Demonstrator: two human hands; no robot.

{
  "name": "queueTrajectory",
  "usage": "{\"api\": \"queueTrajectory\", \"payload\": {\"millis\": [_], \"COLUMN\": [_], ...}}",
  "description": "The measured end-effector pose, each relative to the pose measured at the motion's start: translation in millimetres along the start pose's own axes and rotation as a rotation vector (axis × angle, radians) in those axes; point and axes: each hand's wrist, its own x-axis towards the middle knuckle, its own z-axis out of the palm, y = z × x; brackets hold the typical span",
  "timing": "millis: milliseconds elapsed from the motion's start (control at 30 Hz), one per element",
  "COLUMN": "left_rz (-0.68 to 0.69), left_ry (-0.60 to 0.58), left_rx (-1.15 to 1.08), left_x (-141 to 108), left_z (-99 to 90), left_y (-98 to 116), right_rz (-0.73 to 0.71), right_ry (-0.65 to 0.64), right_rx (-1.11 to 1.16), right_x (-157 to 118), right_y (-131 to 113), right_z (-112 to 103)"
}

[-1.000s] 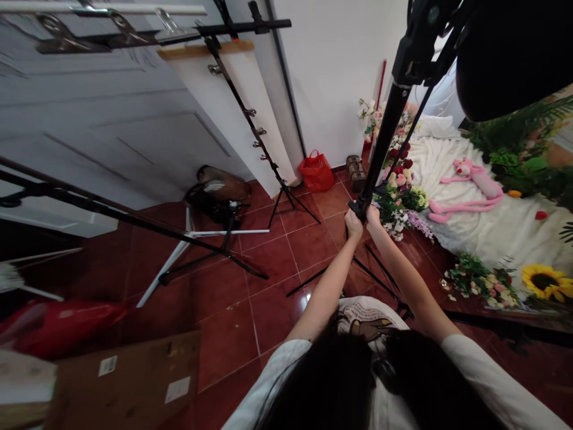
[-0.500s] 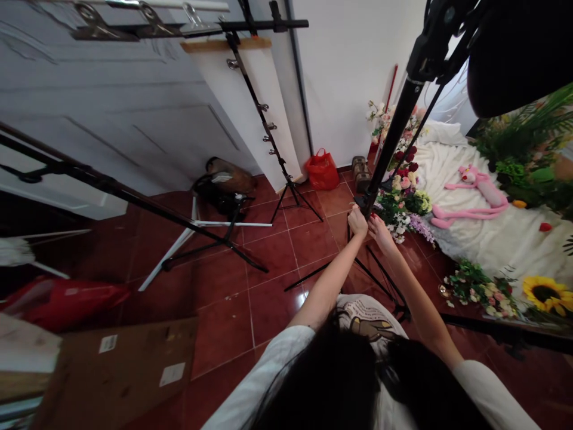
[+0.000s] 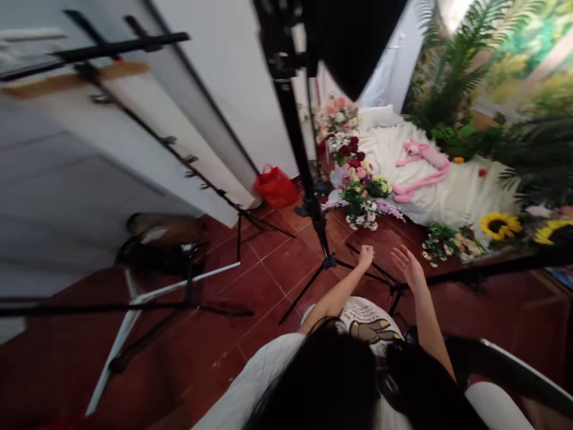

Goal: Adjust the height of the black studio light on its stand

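Observation:
My left hand (image 3: 366, 257) is closed in a loose fist, with nothing seen sticking out of it. It is off the black light stand (image 3: 304, 152), to the right of the lower pole. My right hand (image 3: 408, 267) is open, its fingers apart and nothing in it, over the floor beside the left one. The stand rises upright on spread tripod legs, with knobs on its pole. At its top hangs a large black lamp shade (image 3: 353, 42), partly cut off by the view.
A white blanket (image 3: 465, 185) bears a pink plush toy (image 3: 425, 161). Flower bunches (image 3: 360, 188) and sunflowers (image 3: 499, 226) border it. Behind the stand sits a red bag (image 3: 275, 186). Left are a white-legged stand (image 3: 120, 340) and a clip-bearing stand (image 3: 165, 140). A dark chair (image 3: 487, 358) stands behind right.
Both hands have let go of the light stand's pole and drawn back to its right. My right hand has opened. The view has turned to the right.

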Motion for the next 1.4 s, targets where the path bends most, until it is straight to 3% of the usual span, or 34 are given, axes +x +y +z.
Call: {"api": "queueTrajectory", "payload": {"millis": [67,133,200,333,467,633,900,1133,1400], "left_rz": [0.035,0.153,0.300,0.469,0.571,0.650,0.557,0.484,0.504], "left_ry": [-0.284,-0.534,-0.715,-0.917,-1.076,-1.102,-1.209,-1.280,-1.199], "left_rx": [-0.019,-0.081,-0.167,-0.257,-0.297,-0.225,-0.123,-0.169,-0.185], "left_x": [-8,-22,-42,-90,-135,-162,-156,-157,-159], "left_z": [37.6,73.3,104.8,152.3,178.7,187.3,180.9,177.7,181.7], "left_y": [21,50,80,132,149,144,156,156,152], "right_rz": [-0.056,-0.103,-0.136,-0.157,-0.165,-0.204,-0.265,-0.183,-0.092], "right_ry": [0.102,0.188,0.254,0.366,0.452,0.496,0.499,0.431,0.314], "right_rx": [0.060,0.110,0.151,0.216,0.279,0.311,0.411,0.427,0.544], "right_x": [-14,-30,-48,-83,-109,-123,-102,-87,-92], "right_y": [-6,-11,-12,-6,2,0,-41,-63,-64], "right_z": [-24,-44,-61,-83,-98,-108,-100,-101,-81]}}
